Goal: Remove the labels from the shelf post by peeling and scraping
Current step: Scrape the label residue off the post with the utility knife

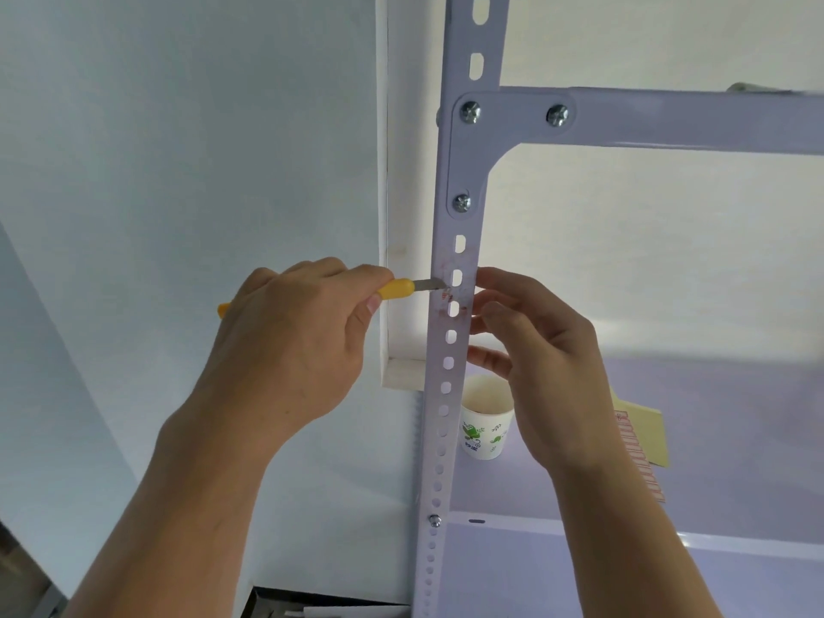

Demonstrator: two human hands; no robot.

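Left hand clenched round yellow-handled scraper knife — blade level, tip rightward on label remnants of upright perforated shelf post — right hand half-curled, fingers touching post's right edge, holding nothing.

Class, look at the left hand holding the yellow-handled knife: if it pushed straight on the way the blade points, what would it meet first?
The left hand points the yellow-handled knife rightward; its blade tip already seems to touch the reddish label residue on the pale perforated metal shelf post. Beyond that wait the right hand fingers, though depth is unclear.
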